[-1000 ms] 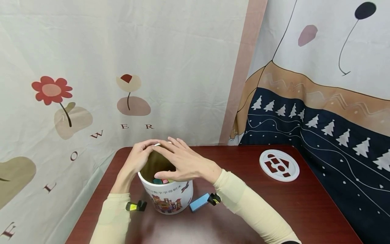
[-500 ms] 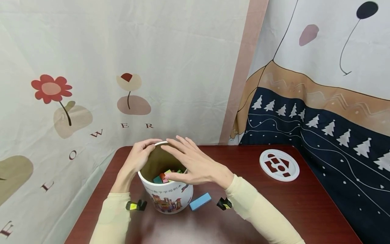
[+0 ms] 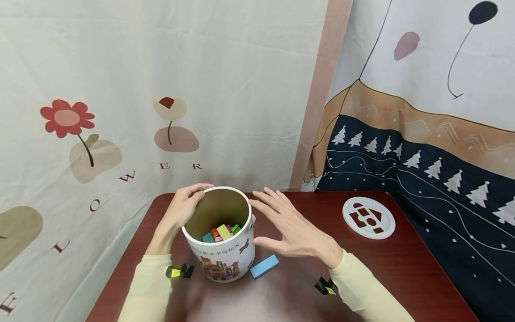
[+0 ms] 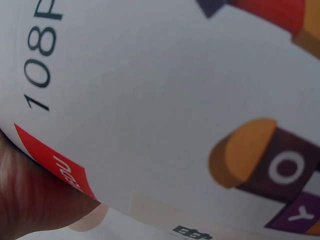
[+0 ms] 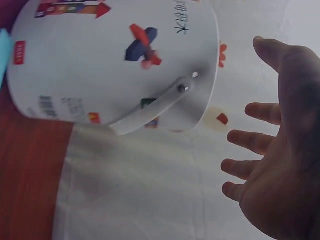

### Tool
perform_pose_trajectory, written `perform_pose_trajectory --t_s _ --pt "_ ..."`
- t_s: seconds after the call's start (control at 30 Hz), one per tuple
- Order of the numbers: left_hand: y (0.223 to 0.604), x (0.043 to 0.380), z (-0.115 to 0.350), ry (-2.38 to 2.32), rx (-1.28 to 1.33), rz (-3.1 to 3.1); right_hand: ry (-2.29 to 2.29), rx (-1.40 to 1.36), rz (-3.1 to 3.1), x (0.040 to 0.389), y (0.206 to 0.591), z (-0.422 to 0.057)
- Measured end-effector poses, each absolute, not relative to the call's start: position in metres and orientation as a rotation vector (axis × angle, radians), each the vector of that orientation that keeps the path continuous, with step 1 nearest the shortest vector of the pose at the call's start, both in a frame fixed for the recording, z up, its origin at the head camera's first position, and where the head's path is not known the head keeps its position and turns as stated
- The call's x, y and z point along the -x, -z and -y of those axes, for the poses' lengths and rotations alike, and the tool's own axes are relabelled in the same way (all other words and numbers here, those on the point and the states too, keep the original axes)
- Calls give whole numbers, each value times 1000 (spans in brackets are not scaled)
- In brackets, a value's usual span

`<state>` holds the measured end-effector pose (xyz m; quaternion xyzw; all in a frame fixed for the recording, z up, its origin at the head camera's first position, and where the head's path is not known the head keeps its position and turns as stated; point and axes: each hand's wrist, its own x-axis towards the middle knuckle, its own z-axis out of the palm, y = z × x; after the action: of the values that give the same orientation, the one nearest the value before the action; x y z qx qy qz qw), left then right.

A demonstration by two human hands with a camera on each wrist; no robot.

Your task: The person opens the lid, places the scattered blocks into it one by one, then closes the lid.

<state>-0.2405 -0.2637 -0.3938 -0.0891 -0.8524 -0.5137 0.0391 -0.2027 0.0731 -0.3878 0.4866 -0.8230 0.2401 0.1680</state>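
A white printed bucket [image 3: 219, 261] stands upright on the table, with several coloured toy blocks [image 3: 223, 231] at its bottom. My left hand [image 3: 181, 208] holds the bucket at the left of its rim, fingers curved along the far side and thumb near the edge. In the left wrist view the bucket's lettered wall [image 4: 130, 100] fills most of the picture, with part of the hand [image 4: 35, 195] against it. To the right of the bucket, my right hand [image 3: 295, 228] is spread in the air, holding nothing. The right wrist view shows the bucket's white handle [image 5: 150, 109] hanging down its side.
A blue rectangular block [image 3: 264, 266] lies on the table just right of the bucket's base. Farther right is a round white lid [image 3: 369, 232] with cut-out shapes. A printed cloth [image 3: 249, 112] hangs behind the dark red table [image 3: 314, 304].
My right hand has moved right, from over the bucket's mouth to beside it, uncovering the opening and the blocks. The left hand and the bucket have stayed in place.
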Motion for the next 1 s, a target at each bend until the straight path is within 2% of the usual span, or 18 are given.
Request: perform_pose_trajectory --t_s 0.53,1.0 --pt "393 239 262 1557 278 2610 -701 -1303 2428 196 443 -111" --pt "393 240 263 1543 278 2617 -621 -1394 2557 189 503 -106"
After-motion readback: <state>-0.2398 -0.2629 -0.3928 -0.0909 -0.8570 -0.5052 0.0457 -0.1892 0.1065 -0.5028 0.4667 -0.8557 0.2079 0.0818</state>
